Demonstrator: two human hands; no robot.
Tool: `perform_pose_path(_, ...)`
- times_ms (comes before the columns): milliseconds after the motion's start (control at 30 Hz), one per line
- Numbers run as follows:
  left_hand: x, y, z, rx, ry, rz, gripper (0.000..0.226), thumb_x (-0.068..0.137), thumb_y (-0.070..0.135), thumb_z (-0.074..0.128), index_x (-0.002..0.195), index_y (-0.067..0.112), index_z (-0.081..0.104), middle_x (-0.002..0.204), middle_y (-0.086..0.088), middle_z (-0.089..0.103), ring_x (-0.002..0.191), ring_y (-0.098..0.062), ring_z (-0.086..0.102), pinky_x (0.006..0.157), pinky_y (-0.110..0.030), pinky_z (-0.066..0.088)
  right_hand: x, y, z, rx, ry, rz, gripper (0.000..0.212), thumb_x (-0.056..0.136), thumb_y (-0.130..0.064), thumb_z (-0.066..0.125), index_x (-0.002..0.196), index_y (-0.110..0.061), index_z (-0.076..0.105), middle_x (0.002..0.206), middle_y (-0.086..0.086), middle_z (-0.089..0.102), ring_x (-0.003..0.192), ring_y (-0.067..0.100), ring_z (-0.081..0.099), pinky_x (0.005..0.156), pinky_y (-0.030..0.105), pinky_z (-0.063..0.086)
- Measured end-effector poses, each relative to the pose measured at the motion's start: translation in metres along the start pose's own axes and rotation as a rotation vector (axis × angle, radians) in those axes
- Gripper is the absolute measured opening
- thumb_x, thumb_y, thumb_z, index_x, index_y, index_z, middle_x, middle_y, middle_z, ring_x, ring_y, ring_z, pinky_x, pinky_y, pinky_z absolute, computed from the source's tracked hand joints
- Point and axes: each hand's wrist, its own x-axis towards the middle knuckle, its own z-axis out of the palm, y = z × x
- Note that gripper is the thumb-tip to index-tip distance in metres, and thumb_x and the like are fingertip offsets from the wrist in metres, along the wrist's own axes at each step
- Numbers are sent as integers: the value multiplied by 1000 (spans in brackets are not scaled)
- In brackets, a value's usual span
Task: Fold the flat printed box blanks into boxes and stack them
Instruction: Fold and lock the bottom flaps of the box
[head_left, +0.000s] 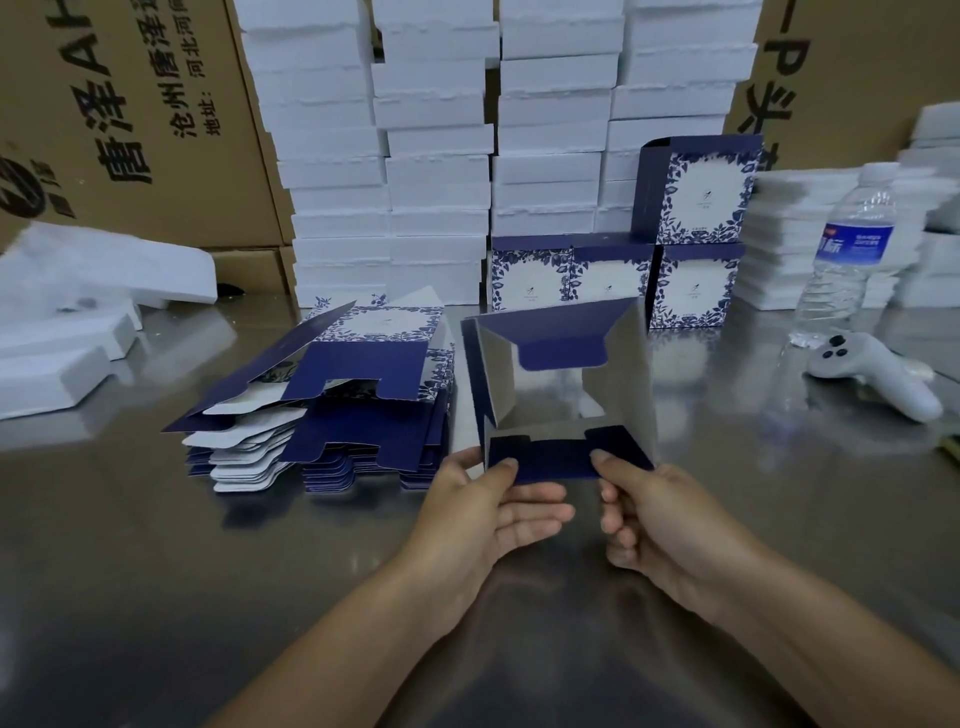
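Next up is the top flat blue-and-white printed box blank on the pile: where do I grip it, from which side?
Pinch the top flat blue-and-white printed box blank by its navy notched flap, coming from the near side. That flap juts toward you and looks lifted off the pile of blanks, leaving room for fingers underneath.

This is a packing workshop in a small factory or warehouse. A shiny steel counter (156, 571) serves as the workbench. At 12 o'clock, white foam trays (436, 156) rise in tall columns, and big brown shipping cartons (130, 104) printed with Chinese text stand at 10 o'clock. A pile of flat printed box blanks (332, 415) lies at 9 o'clock, with finished boxes (691, 291) stacked at 1 o'clock.
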Motion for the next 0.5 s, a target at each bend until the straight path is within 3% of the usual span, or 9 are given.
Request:
perform_pose_path(200,3,-1,-2,71,15,41,27,96,4,49,121,-5,46,68,-18,71,65,-26,72,52,-22,54,-5,1,7,-13,-7,-7,43,94,-30,55,56,-10,52,44,8,52,33,12,42,36,21,37)
perform_pose_path(300,1,-3,-2,101,-1,57,22,96,4,51,114,-7,50,62,-13,68,60,-23,70,51,-22,53,-10,1,10,-14,-91,30,45,92,-35,55,53,-11,57,48,9,55,36,13,46,39,21,40)
perform_pose_path(400,0,-5,0,109,-6,46,24,95,5,53,115,-6,49,58,-9,64,55,-19,67,50,-23,53,-12,1,10,1,-126,49,54,94,-30,52,43,-15,55,46,7,53,35,12,44,37,20,39)
perform_pose_path(500,-1,-5,1,148,-30,33,35,92,8,58,122,-5,46,67,-11,68,53,-16,65,50,-22,52,-12,0,10,3,-116,37,59,95,-26,52,37,-16,53,44,5,50,33,11,40,36,19,37)
